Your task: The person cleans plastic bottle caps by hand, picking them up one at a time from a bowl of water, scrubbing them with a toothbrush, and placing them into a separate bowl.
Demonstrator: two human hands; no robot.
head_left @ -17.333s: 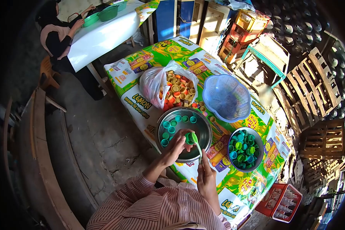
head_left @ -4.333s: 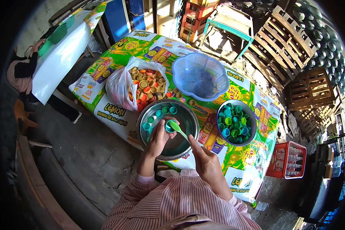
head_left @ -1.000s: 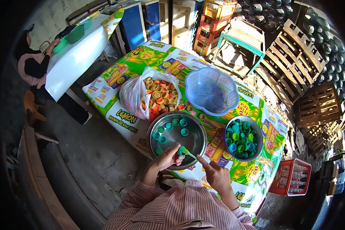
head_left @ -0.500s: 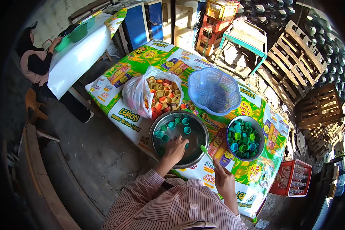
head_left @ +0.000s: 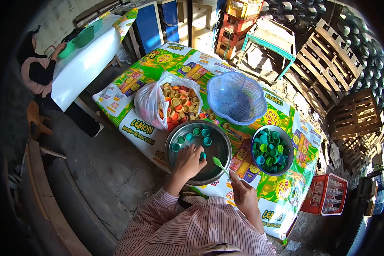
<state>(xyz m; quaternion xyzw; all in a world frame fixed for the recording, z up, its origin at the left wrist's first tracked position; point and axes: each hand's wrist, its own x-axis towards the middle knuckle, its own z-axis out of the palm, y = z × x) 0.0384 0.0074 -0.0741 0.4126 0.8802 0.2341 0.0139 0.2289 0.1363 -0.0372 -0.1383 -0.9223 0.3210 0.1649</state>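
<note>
My left hand [head_left: 189,164] is inside a round metal bowl [head_left: 223,169], its fingers bent over the caps at the bowl's middle; a teal cap [head_left: 202,156] shows at the fingertips. Several other teal caps [head_left: 190,137] lie along the bowl's far and left side. My right hand [head_left: 244,193] is closed on the handle of a green spoon [head_left: 218,162], whose head is over the bowl's right rim. To the right stands a bowl of green and teal caps [head_left: 270,149]. A plastic bag [head_left: 148,106] holds orange and tan caps [head_left: 180,102] behind the metal bowl.
A blue plastic basket [head_left: 236,99] stands on the patterned tablecloth [head_left: 134,129]. Another person [head_left: 40,70] sits at a white table [head_left: 86,55] with green bowls at the far left. Crates [head_left: 237,30], wooden pallets [head_left: 328,64] and a red basket [head_left: 324,194] surround the table.
My left hand has shifted left and slightly up in the bowl, with its fingers over the caps. The green spoon has moved left and up, its head now over the bowl.
</note>
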